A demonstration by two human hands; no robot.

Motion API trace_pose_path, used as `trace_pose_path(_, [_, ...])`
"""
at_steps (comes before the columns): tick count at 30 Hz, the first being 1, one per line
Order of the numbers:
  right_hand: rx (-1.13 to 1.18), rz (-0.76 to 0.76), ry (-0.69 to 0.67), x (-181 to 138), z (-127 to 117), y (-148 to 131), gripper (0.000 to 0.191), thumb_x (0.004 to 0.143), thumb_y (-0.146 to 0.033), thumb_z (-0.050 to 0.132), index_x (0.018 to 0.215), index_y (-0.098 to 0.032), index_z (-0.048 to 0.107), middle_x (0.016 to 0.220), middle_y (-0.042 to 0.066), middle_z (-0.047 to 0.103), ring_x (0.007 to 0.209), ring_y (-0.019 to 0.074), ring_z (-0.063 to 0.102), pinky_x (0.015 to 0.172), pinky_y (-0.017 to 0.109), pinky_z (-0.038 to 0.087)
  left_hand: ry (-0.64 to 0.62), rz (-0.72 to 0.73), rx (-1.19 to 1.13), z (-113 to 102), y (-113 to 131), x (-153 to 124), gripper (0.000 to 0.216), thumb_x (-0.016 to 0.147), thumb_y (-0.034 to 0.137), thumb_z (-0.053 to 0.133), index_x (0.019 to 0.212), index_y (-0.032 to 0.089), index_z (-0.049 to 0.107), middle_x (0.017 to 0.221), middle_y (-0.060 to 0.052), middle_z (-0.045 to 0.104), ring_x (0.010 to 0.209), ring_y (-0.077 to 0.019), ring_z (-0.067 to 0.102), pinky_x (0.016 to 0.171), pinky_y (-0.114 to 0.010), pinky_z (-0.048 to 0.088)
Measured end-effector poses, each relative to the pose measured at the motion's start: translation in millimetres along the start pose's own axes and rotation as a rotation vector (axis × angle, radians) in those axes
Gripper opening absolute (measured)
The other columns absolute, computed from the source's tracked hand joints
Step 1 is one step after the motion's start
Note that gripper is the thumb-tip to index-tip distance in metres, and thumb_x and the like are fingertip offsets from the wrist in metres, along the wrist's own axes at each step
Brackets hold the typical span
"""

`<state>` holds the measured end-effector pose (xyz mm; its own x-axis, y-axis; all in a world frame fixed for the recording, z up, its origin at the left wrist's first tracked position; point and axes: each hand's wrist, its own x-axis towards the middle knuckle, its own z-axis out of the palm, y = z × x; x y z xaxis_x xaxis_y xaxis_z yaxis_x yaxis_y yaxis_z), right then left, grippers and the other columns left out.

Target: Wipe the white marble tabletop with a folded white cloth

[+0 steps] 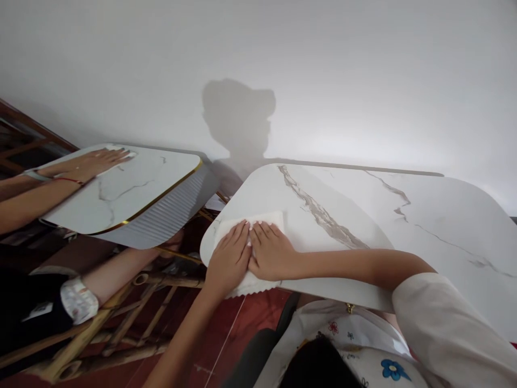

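Note:
A white cloth [258,283] lies flat at the left end of a white marble-patterned table [436,231], its scalloped edge hanging over the near side. My left hand [231,256] presses on the cloth with the fingers stretched out. Beside it, my right hand [272,250] also lies flat on the cloth, fingers extended and pointing away from me. The two hands touch or nearly touch at the thumbs. Brown and grey veins run across the tabletop to their right.
At left, another person's hands [100,161] rest on a smaller marble-patterned table [133,188] with a gold rim and ribbed side, a white piece under the fingers. A bamboo frame [117,323] stands below on the red tiled floor [218,339]. A pale wall [343,81] rises behind both tables.

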<state>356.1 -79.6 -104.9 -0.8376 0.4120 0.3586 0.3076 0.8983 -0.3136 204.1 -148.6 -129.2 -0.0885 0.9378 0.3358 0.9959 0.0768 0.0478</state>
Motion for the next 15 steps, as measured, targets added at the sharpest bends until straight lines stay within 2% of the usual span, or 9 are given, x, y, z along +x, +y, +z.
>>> trace_pose_path(5, [-0.057, 0.054, -0.013, 16, -2, 30, 0.063, 0.085, -0.031, 0.044, 0.133, 0.009, 0.040, 0.140, 0.026, 0.038, 0.132, 0.0336, 0.032, 0.110, 0.044, 0.022, -0.073, 0.053, -0.008, 8, 3, 44, 0.054, 0.091, 0.029, 0.021, 0.139, 0.008, 0.035, 0.145, -0.014, 0.037, 0.135, -0.0237, 0.032, 0.109, -0.043, 0.030])
trace_pose_path(11, [-0.153, 0.108, 0.087, 54, 2, 84, 0.057, 0.087, -0.030, 0.039, 0.130, 0.007, 0.044, 0.137, 0.026, 0.043, 0.128, 0.0336, 0.037, 0.107, 0.046, 0.025, -0.086, 0.102, -0.090, 26, -4, 122, 0.052, 0.089, 0.029, 0.024, 0.135, 0.009, 0.040, 0.144, -0.013, 0.040, 0.135, -0.0201, 0.033, 0.112, -0.040, 0.027])
trace_pose_path(15, [-0.215, 0.094, 0.077, 84, 1, 121, 0.057, 0.087, -0.031, 0.038, 0.130, 0.007, 0.043, 0.136, 0.026, 0.043, 0.127, 0.0337, 0.038, 0.105, 0.046, 0.026, -0.076, 0.096, -0.137, 42, -13, 170, 0.051, 0.087, 0.027, 0.029, 0.135, 0.013, 0.041, 0.143, -0.008, 0.042, 0.134, -0.0188, 0.034, 0.112, -0.039, 0.027])
